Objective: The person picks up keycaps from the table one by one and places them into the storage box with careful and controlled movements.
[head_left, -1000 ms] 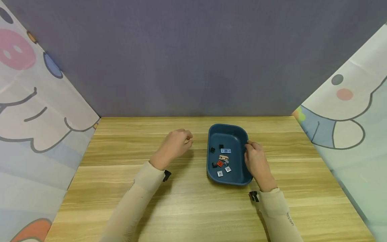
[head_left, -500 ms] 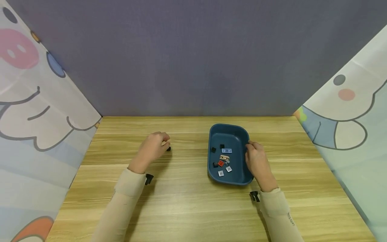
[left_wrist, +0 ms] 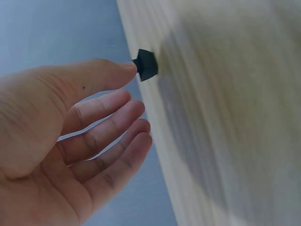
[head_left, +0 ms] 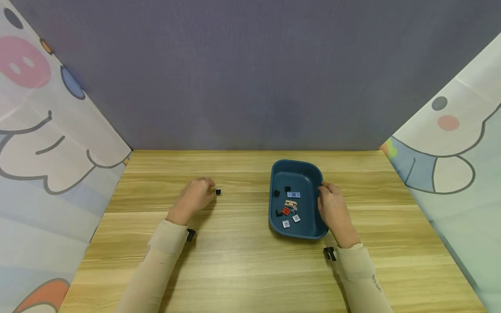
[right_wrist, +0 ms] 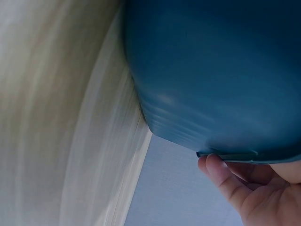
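A small black square piece [head_left: 218, 191] lies on the wooden table, left of the blue tray. Just beside it is my left hand [head_left: 194, 196], its fingers loosely bent and apart from the thumb. In the left wrist view the thumb tip meets the edge of the black piece [left_wrist: 147, 65] in the picture; contact cannot be told. My right hand [head_left: 332, 208] grips the right rim of the blue tray [head_left: 311, 228], with thumb and fingers at the rim in the right wrist view. Inside the tray are several small black, white, red, light blue and tan pieces.
The wooden table [head_left: 242, 261] ends at a grey-purple wall panel [head_left: 250, 87]. Printed cartoon sheets [head_left: 450, 130] flank both sides. A black wrist device [head_left: 329, 253] sits at the right cuff, and another [head_left: 191, 234] at the left cuff.
My left hand has moved left, away from the tray, and then lowered slightly, bringing the black piece into full view. The right hand and the tray have stayed in place.
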`<action>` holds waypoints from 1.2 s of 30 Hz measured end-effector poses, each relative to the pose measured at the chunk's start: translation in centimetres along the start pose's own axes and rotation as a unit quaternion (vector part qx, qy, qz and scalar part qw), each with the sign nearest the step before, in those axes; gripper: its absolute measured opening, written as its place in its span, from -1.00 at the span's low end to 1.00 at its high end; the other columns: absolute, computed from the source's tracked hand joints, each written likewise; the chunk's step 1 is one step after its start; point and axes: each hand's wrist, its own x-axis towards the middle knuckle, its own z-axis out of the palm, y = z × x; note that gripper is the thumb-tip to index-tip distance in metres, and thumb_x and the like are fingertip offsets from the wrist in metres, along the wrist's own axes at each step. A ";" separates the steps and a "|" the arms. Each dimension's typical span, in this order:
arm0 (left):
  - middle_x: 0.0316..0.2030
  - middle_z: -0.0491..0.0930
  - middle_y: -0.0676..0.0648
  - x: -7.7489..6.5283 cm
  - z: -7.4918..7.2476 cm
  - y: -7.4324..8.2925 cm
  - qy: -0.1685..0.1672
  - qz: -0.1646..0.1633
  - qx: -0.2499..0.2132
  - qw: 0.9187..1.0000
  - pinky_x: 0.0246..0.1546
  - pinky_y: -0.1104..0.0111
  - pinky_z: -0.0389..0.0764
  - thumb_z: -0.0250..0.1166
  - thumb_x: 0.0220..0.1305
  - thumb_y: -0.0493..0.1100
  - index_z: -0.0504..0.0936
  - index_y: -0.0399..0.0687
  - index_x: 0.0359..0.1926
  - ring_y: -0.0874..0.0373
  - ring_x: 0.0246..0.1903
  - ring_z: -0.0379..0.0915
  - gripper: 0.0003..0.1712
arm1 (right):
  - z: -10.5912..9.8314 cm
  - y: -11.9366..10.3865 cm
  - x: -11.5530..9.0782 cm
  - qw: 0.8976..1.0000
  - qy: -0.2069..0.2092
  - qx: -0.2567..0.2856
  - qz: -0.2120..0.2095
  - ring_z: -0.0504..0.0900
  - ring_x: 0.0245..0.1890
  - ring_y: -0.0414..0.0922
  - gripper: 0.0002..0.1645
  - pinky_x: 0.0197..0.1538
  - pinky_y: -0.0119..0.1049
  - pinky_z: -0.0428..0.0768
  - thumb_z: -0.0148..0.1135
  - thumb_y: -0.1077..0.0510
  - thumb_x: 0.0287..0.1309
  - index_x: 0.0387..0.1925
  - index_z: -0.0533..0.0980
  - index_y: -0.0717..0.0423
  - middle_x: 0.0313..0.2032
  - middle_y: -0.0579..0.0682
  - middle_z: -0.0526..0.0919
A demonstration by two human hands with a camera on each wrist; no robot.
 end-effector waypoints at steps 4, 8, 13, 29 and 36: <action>-0.16 0.63 -0.19 0.2 0.5 -0.2 -0.006 -0.001 -0.002 1.000 -0.13 0.11 0.61 0.41 0.22 -0.27 0.69 -0.29 -0.06 -0.07 -0.14 0.59 -0.72 | -0.1 0.0 0.1 1.000 -0.005 -0.002 0.000 0.57 -0.10 0.38 -0.81 -0.02 0.14 0.58 0.25 0.58 0.02 -0.25 0.57 0.58 -0.12 0.46 0.59; -0.21 0.63 -0.16 0.3 0.9 -0.3 -0.009 -0.004 -0.003 1.000 -0.16 0.12 0.61 0.41 0.22 -0.27 0.69 -0.26 -0.10 -0.04 -0.17 0.59 -0.77 | -0.1 0.0 0.1 1.000 -0.002 -0.003 -0.003 0.57 -0.11 0.39 -0.82 -0.03 0.15 0.58 0.24 0.57 0.02 -0.26 0.57 0.58 -0.12 0.46 0.59; -0.26 0.61 -0.11 0.4 1.2 -0.3 -0.008 -0.007 -0.004 1.000 -0.23 0.17 0.61 0.41 0.24 -0.27 0.69 -0.25 -0.11 0.02 -0.25 0.57 -0.79 | -0.2 -0.1 0.1 1.000 0.000 -0.004 -0.004 0.57 -0.11 0.39 -0.82 -0.03 0.15 0.58 0.24 0.57 0.02 -0.26 0.57 0.58 -0.13 0.46 0.59; -0.25 0.64 -0.13 0.4 0.6 1.0 0.012 0.002 0.006 1.000 -0.26 0.18 0.61 0.37 0.30 -0.21 0.72 -0.23 -0.08 0.06 -0.30 0.56 -0.78 | -0.2 0.1 -0.1 1.000 0.000 0.000 -0.006 0.58 -0.11 0.38 -0.81 -0.05 0.13 0.60 0.26 0.59 0.01 -0.25 0.57 0.57 -0.12 0.46 0.58; -0.18 0.65 -0.16 0.6 -0.4 2.8 0.024 0.018 0.006 1.000 -0.29 0.20 0.62 0.40 0.29 -0.21 0.72 -0.22 -0.07 0.03 -0.27 0.59 -0.77 | -0.1 0.0 -0.1 1.000 -0.005 0.000 0.002 0.57 -0.10 0.38 -0.81 -0.03 0.14 0.59 0.25 0.58 0.03 -0.24 0.57 0.57 -0.11 0.46 0.58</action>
